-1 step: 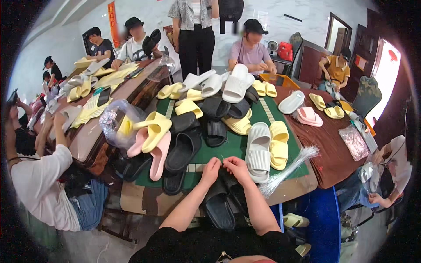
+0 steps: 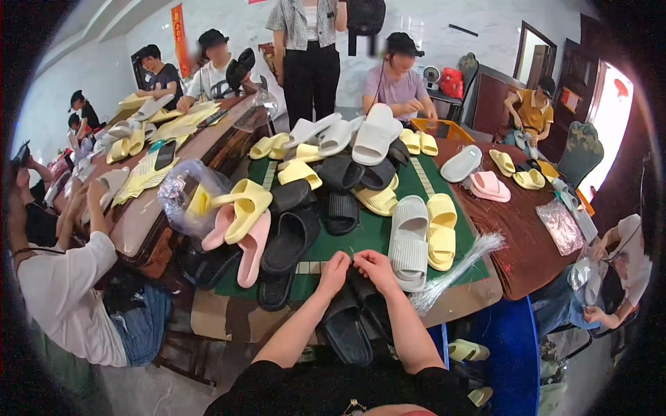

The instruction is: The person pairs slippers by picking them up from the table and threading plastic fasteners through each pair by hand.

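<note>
Grip's pinched together: our left hand (image 2: 334,273) and right hand (image 2: 375,270) almost meet, can't tell on what. Black slippers (image 2: 347,330) sit just below, between our forearms (image 2: 300,323); a grey slipper (image 2: 408,258) and white strands (image 2: 459,272) crowd our right.

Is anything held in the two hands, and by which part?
The left hand and right hand seem to pinch a thin strand at the far end of black slippers; by which part, I cannot tell.

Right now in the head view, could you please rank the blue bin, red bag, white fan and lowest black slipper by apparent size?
1. Blue bin
2. Lowest black slipper
3. Red bag
4. White fan
</note>
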Tool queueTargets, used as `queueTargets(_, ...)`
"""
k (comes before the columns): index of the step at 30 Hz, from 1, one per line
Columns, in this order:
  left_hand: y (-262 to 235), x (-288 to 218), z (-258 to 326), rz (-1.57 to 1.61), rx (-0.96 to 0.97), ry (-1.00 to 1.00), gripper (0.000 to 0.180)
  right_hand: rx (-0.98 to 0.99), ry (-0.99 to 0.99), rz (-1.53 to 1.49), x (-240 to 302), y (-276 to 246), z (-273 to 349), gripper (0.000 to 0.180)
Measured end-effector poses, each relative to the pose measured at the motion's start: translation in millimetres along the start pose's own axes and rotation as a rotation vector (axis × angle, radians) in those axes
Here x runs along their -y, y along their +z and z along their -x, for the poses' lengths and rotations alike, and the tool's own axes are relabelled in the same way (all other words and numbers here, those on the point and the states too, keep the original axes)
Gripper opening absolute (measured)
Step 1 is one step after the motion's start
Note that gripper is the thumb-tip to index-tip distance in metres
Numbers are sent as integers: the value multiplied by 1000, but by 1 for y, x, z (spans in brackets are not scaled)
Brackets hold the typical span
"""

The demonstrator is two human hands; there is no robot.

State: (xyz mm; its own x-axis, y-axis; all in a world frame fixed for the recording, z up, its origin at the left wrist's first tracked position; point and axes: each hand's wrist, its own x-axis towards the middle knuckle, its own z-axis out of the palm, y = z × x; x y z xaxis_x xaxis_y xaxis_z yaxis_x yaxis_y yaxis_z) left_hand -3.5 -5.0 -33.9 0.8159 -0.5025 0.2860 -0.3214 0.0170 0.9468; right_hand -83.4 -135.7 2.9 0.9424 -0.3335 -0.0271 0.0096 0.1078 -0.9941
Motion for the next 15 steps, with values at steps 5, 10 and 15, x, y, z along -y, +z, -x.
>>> queueTargets(5,0,-11,0,9,-10,6,17,-9,-21,24,3,1,3,16)
queueTargets(10,0,-20,0,73,-23,16,15,-27,-36,32,3,2,3,15)
queueTargets(15,-4,-20,0,114,-19,12,13,-7,-79,18,6,4,3,15)
